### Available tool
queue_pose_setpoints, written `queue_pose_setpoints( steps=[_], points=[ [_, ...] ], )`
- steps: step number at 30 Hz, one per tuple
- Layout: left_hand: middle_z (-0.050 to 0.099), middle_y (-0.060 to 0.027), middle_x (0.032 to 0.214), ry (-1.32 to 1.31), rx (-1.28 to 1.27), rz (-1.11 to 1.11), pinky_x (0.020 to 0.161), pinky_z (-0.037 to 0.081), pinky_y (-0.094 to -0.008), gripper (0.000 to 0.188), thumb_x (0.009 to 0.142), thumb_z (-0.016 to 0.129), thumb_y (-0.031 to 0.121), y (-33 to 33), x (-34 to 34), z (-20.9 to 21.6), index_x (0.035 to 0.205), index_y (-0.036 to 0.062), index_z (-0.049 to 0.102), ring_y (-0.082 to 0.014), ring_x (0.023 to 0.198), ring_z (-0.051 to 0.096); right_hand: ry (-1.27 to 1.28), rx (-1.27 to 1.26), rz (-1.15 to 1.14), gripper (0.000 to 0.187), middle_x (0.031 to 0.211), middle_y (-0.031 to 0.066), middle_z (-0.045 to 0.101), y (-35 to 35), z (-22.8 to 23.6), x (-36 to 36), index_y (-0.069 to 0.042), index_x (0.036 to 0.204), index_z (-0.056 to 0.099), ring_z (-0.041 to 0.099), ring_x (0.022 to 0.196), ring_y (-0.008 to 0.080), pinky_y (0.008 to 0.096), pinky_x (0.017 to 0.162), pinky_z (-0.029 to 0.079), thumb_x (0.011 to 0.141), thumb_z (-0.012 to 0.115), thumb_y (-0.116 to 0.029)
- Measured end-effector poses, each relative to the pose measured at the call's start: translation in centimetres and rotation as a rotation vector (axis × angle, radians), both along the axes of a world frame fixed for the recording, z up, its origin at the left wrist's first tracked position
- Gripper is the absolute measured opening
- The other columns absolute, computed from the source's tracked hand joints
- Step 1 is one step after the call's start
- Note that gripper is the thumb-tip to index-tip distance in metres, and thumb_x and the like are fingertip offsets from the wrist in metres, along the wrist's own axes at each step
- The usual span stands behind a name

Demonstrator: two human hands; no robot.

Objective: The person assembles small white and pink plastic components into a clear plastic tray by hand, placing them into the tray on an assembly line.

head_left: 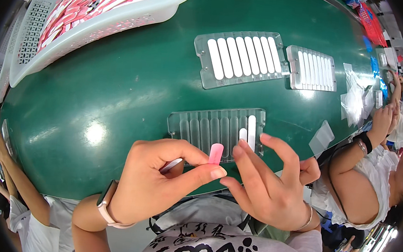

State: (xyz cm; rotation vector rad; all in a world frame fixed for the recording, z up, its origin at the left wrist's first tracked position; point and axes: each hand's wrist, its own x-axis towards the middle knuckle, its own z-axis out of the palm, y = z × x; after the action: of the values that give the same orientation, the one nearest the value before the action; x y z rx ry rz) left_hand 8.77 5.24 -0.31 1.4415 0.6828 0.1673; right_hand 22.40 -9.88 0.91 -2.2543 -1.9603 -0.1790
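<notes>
My left hand (157,181) pinches a small rounded strip, like a mini nail file (216,153), upright between thumb and index finger; its pink side shows. A white strip (172,165) pokes out within the curl of the same hand. My right hand (271,195) has its fingers spread, thumb apart, fingertips at the lower part of a white strip (243,133) in a slot of the clear slotted tray (173,122). Beside that, one more white strip (251,127) fills the rightmost slot. The tray's other visible slots hold nothing; my hands cover its near edge.
Two more clear trays filled with white strips, one larger-looking (200,45) and one farther right (291,66), lie on the green table (130,134). A white basket (99,35) of pink and white strips stands far left. Clear plastic bags (353,102) lie right. Other people sit at both sides.
</notes>
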Motion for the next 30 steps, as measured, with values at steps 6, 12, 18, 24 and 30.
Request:
queue_pose_setpoints(
  steps=[6,12,18,24,30],
  points=[
    [0.057,0.0034,0.062,-0.034,0.102,-0.044,0.04,0.02,-0.0199,0.012,0.076,0.076,0.011,-0.1,0.0,-0.1,0.074,0.0047,0.067,0.0009,0.044,0.03,0.278,0.048,0.021,0.046,0.09,-0.0014,0.065,1.4,-0.3,2.6,-0.007,0.11,0.063,0.054,0.099,0.0213,0.0387,0.073,0.024,0.07,0.074,-0.028],
    [0.062,0.0015,0.066,-0.062,0.005,-0.202,0.04,0.024,-0.0204,0.01,0.076,0.075,0.011,-0.2,-0.2,-0.1,0.078,0.0054,0.067,-0.0007,0.044,0.035,1.087,0.12,0.18,0.035,0.095,0.0076,0.066,2.5,0.0,2.3,-0.001,0.109,0.064,0.059,0.08,0.0198,0.03,0.071,0.045,0.075,0.072,-0.005],
    [0.063,0.0049,0.067,-0.068,-0.358,-0.286,0.044,0.026,-0.02,0.012,0.079,0.075,0.017,0.5,-0.1,0.6,0.083,0.0078,0.07,-0.0009,0.049,0.037,1.704,0.081,0.209,0.032,0.092,0.0089,0.068,2.3,-0.3,3.5,0.001,0.107,0.064,0.064,0.079,0.0174,0.0289,0.072,0.05,0.076,0.07,0.003],
    [0.065,0.0009,0.073,-0.034,-0.376,-0.236,0.049,0.031,-0.0186,0.014,0.075,0.077,0.009,0.8,0.0,0.8,0.085,0.0045,0.068,-0.0014,0.055,0.044,1.746,0.146,0.138,0.019,0.088,0.0074,0.069,3.1,-0.9,3.6,-0.001,0.091,0.066,0.063,0.077,0.0159,0.0276,0.069,0.048,0.074,0.072,0.004],
    [0.057,-0.0097,0.094,-0.055,-0.653,0.022,0.051,0.03,-0.0207,0.034,0.089,0.049,0.016,1.2,0.1,1.0,0.119,0.0002,0.05,-0.0068,0.06,0.04,1.19,0.152,-0.108,0.01,0.079,0.006,0.068,3.8,-0.6,6.4,-0.004,0.084,0.069,0.059,0.071,0.0143,0.0262,0.066,0.046,0.075,0.069,0.001]
  ],
)
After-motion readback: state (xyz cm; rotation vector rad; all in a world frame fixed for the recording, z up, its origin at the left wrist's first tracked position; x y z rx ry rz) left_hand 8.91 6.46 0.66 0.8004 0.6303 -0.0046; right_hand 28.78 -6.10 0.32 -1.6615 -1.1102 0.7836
